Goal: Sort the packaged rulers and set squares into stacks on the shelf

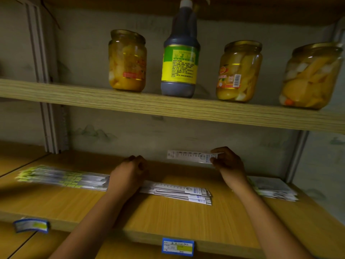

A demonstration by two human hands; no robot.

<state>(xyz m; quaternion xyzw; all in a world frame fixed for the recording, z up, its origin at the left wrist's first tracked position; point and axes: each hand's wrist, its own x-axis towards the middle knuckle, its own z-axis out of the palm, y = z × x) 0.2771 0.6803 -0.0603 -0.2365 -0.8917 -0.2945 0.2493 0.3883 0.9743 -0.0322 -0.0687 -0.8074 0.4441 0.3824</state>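
Lower shelf (168, 217): ruler stack (179, 193) at centre. Left hand (128, 172), 11 o'clock of it, fingers curled, holding nothing visible. Right hand (227, 162), 1 o'clock, pinches packaged ruler (188, 156) at its right end. Upper shelf: three jars (239, 71) holding yellow fruit.

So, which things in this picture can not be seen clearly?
- Head view: the print on the packaged ruler pinched by the right hand is too small to read.
- The left stack is blurred; its count is unclear.
- The left hand covers the middle stack's left end.
- The right forearm hides part of the right stack.
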